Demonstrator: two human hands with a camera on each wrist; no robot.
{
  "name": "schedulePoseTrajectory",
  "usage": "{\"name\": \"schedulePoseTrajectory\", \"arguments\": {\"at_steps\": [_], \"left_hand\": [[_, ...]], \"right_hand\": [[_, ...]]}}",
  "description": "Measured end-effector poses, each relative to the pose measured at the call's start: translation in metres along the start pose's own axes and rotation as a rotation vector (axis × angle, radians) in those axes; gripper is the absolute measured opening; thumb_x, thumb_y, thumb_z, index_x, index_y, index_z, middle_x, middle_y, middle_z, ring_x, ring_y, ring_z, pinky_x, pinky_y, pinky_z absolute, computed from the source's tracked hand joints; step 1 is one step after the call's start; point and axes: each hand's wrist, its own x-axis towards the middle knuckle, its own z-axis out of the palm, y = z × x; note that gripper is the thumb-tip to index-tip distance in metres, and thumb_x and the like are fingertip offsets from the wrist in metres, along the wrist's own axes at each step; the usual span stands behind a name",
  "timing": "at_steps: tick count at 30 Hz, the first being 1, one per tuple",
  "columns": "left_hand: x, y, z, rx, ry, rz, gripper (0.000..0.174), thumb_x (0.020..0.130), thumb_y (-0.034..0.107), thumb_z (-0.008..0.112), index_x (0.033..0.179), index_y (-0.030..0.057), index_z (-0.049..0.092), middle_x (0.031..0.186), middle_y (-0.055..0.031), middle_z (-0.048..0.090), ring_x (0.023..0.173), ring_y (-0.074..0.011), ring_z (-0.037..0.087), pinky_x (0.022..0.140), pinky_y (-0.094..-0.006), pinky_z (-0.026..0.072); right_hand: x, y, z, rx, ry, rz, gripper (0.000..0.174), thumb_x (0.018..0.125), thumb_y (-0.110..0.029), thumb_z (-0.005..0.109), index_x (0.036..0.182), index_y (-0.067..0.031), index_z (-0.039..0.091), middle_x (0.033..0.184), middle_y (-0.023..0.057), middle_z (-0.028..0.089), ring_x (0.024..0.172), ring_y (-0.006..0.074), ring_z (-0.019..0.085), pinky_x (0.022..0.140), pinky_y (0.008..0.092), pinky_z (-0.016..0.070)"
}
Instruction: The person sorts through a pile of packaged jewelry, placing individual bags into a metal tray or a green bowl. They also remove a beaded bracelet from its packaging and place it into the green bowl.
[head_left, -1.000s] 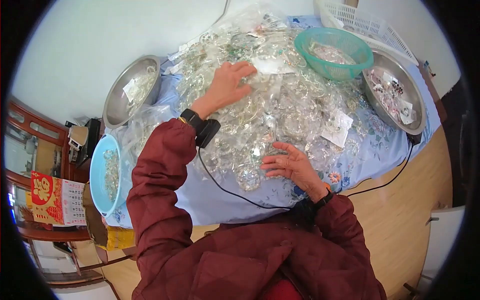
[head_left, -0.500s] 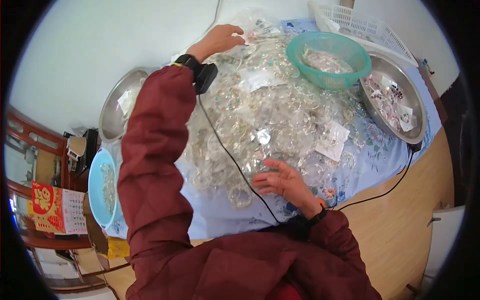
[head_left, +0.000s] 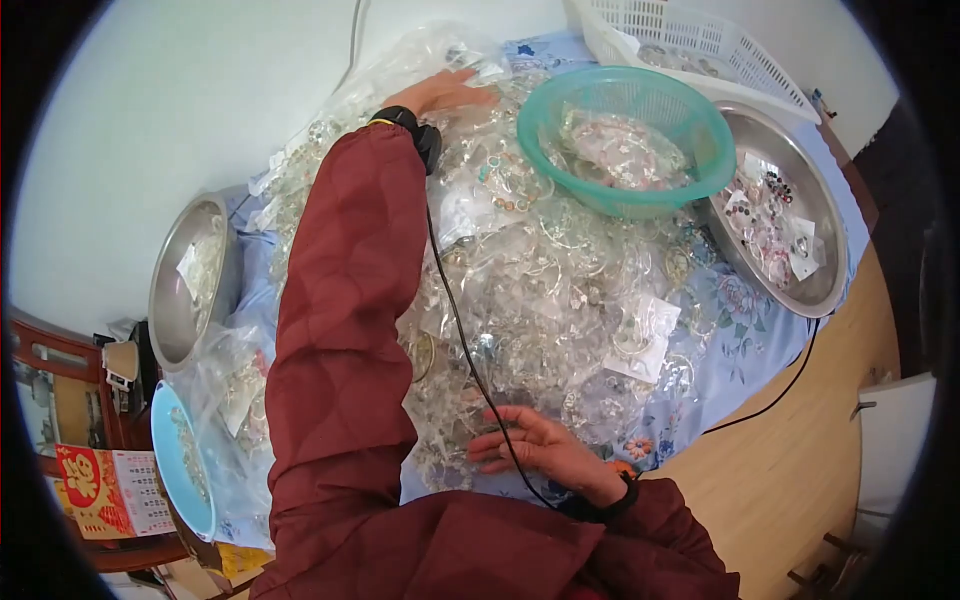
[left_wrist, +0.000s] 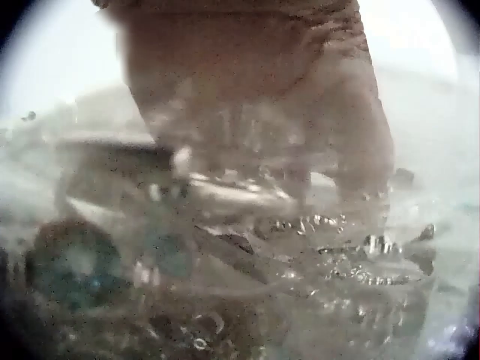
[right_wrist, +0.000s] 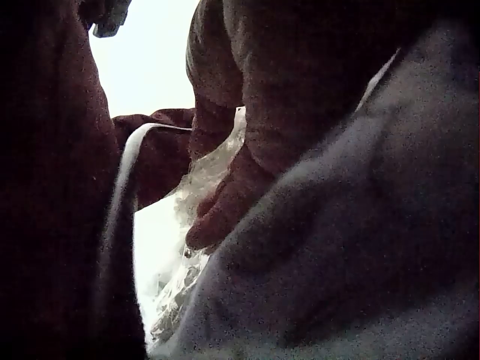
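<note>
A wide heap of clear plastic bags [head_left: 530, 300] with bracelets and other jewellery covers the table. My left hand [head_left: 445, 92] reaches to the far side of the heap, its fingers stretched over the bags. In the left wrist view, the fingers of the left hand [left_wrist: 262, 112] point down among clear bags [left_wrist: 300, 277], where a silvery bangle shows blurred and the fingertips are partly hidden. My right hand [head_left: 540, 450] lies at the near edge of the heap, fingers loosely extended and holding nothing. Dark in the right wrist view, its fingers [right_wrist: 214, 229] hang beside the bags.
A green plastic basket [head_left: 545, 170], a steel bowl [head_left: 835, 230] and a white slotted basket [head_left: 770, 80] stand on the right. Another steel bowl [head_left: 165, 310] and a blue basin [head_left: 165, 455] are on the left. A black cable [head_left: 460, 330] runs across the heap from the left wrist.
My left hand first moved from the heap's middle to its far side, then slightly nearer over the bags. The right hand stays at the near edge, fingers still loose. The head view has shifted.
</note>
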Motion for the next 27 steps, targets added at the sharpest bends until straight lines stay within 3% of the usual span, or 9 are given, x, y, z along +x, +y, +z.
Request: {"name": "schedulePoseTrajectory", "arguments": {"at_steps": [5,8,9,13,16,21,24,26,27], "left_hand": [[-0.022,0.02,-0.02,-0.037,-0.171,-0.058,0.044,0.085,0.04,0.046,0.119,0.0115,0.049,0.119,-0.0111,0.052,0.109,-0.0275,0.049,0.087,-0.034,0.0404],[-0.026,0.014,-0.025,0.474,-0.29,0.454,0.026,0.087,0.025,0.042,0.104,0.0089,0.052,0.104,-0.0096,0.056,0.1,-0.0289,0.052,0.082,-0.0352,0.0421],[-0.035,0.015,-0.018,0.459,-0.312,0.448,0.026,0.087,0.025,0.042,0.104,0.0089,0.052,0.104,-0.0096,0.056,0.1,-0.0289,0.052,0.082,-0.0352,0.0421],[-0.063,0.026,-0.02,0.534,-0.107,0.402,0.017,0.084,0.018,0.042,0.093,0.0067,0.051,0.095,-0.01,0.055,0.094,-0.0303,0.052,0.081,-0.0374,0.0424],[-0.088,0.024,-0.009,0.337,0.162,0.677,0.019,0.083,0.022,0.042,0.086,0.0079,0.054,0.087,-0.0119,0.058,0.084,-0.0302,0.056,0.072,-0.0384,0.0445],[-0.124,0.036,0.007,0.338,0.37,0.666,0.019,0.083,0.021,0.042,0.088,0.0101,0.056,0.092,-0.009,0.058,0.089,-0.0288,0.055,0.072,-0.0381,0.0453],[-0.136,0.052,0.016,0.369,0.398,0.48,0.018,0.082,0.021,0.043,0.089,0.0127,0.057,0.095,-0.0064,0.057,0.091,-0.029,0.055,0.072,-0.0378,0.0462],[-0.143,0.063,0.015,0.33,0.214,0.222,0.024,0.084,0.023,0.044,0.1,0.0088,0.055,0.114,-0.011,0.054,0.107,-0.0301,0.048,0.086,-0.0374,0.0421],[-0.149,0.067,0.013,0.334,0.225,0.208,0.024,0.084,0.023,0.044,0.1,0.0088,0.055,0.114,-0.011,0.054,0.107,-0.0301,0.048,0.086,-0.0374,0.0421]], "right_hand": [[0.001,-0.002,0.003,-0.028,0.0,-0.006,0.048,0.089,-0.012,0.05,0.13,-0.0039,0.027,0.118,0.0211,0.05,0.111,0.0292,0.05,0.09,0.039,0.043],[0.002,-0.004,0.003,-0.038,0.006,-0.014,0.047,0.089,-0.012,0.051,0.129,-0.0037,0.029,0.116,0.022,0.05,0.11,0.0304,0.05,0.09,0.0407,0.0434],[0.002,-0.004,0.003,-0.05,0.006,-0.025,0.046,0.088,-0.011,0.051,0.129,-0.0036,0.029,0.116,0.0221,0.051,0.109,0.0304,0.051,0.09,0.0408,0.0438],[-0.003,-0.002,0.009,-0.071,0.024,-0.036,0.046,0.088,-0.01,0.051,0.128,-0.0033,0.03,0.115,0.0227,0.051,0.106,0.031,0.053,0.088,0.041,0.0451],[0.0,-0.007,0.012,-0.085,0.035,-0.043,0.046,0.087,-0.009,0.051,0.127,-0.0032,0.03,0.115,0.0231,0.051,0.104,0.0318,0.054,0.087,0.0413,0.0459],[-0.003,-0.003,0.014,-0.085,0.046,-0.058,0.044,0.087,-0.008,0.051,0.126,-0.0034,0.032,0.113,0.024,0.052,0.103,0.0338,0.054,0.086,0.0423,0.0468],[-0.003,-0.003,0.016,-0.106,0.025,-0.065,0.043,0.087,-0.008,0.051,0.126,-0.0036,0.033,0.112,0.0243,0.052,0.103,0.0346,0.054,0.085,0.0428,0.0471],[-0.003,-0.003,0.017,-0.106,0.04,-0.081,0.041,0.087,-0.008,0.05,0.125,-0.0038,0.035,0.111,0.0245,0.053,0.103,0.0352,0.054,0.085,0.0433,0.0473],[-0.002,-0.002,0.017,-0.118,0.029,-0.074,0.041,0.087,-0.008,0.05,0.125,-0.0038,0.035,0.111,0.0245,0.053,0.103,0.0352,0.054,0.085,0.0433,0.0473]]}}
